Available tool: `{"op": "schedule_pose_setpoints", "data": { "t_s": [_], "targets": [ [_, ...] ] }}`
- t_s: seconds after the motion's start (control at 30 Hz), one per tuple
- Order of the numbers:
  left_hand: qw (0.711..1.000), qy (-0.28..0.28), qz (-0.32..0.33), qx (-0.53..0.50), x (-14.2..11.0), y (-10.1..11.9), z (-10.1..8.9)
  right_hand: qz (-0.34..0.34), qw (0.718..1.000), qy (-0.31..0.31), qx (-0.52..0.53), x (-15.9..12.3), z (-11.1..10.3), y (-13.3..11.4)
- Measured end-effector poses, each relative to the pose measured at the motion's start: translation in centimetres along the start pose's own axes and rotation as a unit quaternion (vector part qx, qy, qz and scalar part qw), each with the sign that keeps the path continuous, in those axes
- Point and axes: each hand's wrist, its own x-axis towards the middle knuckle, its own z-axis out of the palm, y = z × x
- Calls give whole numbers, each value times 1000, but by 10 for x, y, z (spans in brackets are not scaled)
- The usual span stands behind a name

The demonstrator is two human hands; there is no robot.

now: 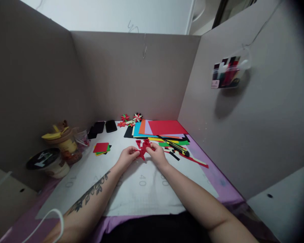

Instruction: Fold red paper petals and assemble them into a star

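Observation:
Between both hands is a red folded-paper star (142, 151) with pointed arms, held just above the white mat. My left hand (128, 156) pinches its left side between thumb and fingers. On its right side, my right hand (155, 152) grips the paper with the thumb on top. A stack of small paper squares (101, 147), red uppermost with green, yellow and black edges below, lies left of my hands. Close by on the right is a yellow and black utility knife (179, 148) among narrow paper strips (197, 161).
Large coloured sheets (167, 127) lie at the back right, beside finished paper stars (137, 117). Two dark flat objects (111, 126) rest at the back left. Tubs (57, 166) line the left edge. Grey panels (136, 74) enclose the table; a clear container (228, 72) hangs right.

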Motion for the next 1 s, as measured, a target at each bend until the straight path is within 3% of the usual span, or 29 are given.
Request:
{"op": "schedule_pose_setpoints", "data": {
  "t_s": [0.3,0.57,1.0],
  "targets": [
    [1000,2,4,-9,2,-2,0,5,999,-27,-21,-4,3,-6],
    [999,-4,29,-29,5,-8,-2,23,998,-66,-1,-1,4,2],
    [999,3,27,24,3,-3,-4,14,996,-85,-29,-1,1,2]
  ]
}}
